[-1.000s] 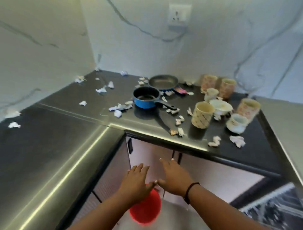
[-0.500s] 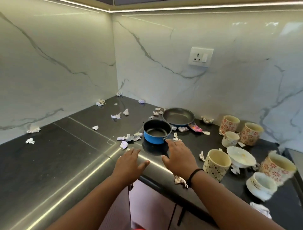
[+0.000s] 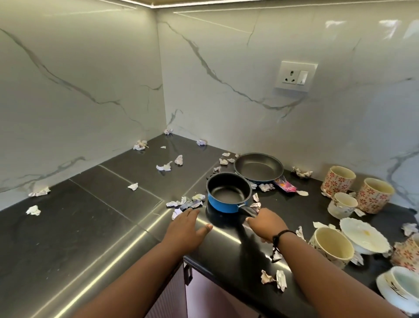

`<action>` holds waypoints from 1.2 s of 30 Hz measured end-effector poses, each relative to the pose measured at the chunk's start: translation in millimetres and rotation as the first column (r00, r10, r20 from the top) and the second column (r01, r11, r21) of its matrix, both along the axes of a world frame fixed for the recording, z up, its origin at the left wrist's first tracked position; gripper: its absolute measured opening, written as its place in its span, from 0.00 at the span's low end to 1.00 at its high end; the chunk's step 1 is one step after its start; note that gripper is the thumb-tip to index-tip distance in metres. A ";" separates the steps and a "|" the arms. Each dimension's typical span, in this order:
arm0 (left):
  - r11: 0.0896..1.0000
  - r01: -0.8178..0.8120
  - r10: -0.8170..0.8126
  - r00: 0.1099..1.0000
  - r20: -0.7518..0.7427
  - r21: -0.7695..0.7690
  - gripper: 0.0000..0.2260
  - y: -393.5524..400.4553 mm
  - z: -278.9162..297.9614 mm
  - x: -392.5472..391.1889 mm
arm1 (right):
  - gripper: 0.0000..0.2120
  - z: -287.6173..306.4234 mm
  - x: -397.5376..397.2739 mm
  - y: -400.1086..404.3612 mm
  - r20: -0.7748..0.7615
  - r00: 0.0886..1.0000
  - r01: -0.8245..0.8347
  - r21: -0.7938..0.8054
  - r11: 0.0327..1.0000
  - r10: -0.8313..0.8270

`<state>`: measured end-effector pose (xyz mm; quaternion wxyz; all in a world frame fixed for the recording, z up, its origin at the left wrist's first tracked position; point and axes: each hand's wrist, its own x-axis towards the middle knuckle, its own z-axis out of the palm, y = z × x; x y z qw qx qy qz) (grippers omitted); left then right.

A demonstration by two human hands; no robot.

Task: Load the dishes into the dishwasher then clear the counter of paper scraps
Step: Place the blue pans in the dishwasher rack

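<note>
Head view: paper scraps [image 3: 163, 167] scattered over dark counter [image 3: 90, 215]. Left hand [image 3: 186, 227] flat, fingers relaxed, near counter corner, grasping nothing. Blue saucepan [image 3: 229, 193] ahead, frying pan [image 3: 258, 167] behind it. Right hand [image 3: 267, 223] at saucepan's black handle [image 3: 248, 210]; grip unclear. Mugs [image 3: 337, 182] at right.

From my feed the scene is evenly bright — a light strip [image 3: 272, 2] along the top edge washes the marble walls [image 3: 90, 79]. The dark bench [image 3: 68, 238] throws back long streaks of glare along its front rim, and the right wall carries pale window-like reflections. Shadows are soft and short beneath the blue pot [image 3: 227, 193]. Wide-angle bending curves the wall lines — and the cups at the right edge [image 3: 405, 288] look slightly smeared.
</note>
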<state>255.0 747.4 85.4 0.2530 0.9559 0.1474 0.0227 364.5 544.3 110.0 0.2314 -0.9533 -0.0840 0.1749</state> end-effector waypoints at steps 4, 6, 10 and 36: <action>0.966 0.019 -0.012 0.999 0.031 -0.258 0.29 15.7 -2.1 27.0 | 0.09 0.2 2.5 5.0 0.078 0.996 0.042 0.045 0.998 -0.045; 0.935 0.014 0.011 0.998 0.067 -0.355 0.27 23.7 -3.5 45.8 | 0.09 3.1 -1.9 5.2 0.139 0.989 0.042 0.017 0.999 -0.044; 0.836 -0.010 0.082 0.991 0.107 -0.548 0.24 34.7 -1.0 85.2 | 0.12 4.4 -21.5 -9.4 0.228 0.971 0.069 -0.010 0.998 -0.065; -0.003 0.153 -0.751 0.653 0.103 -0.988 0.14 -518.8 85.2 -80.3 | 0.11 61.9 -440.5 -440.0 0.326 0.477 0.832 0.133 0.539 -0.816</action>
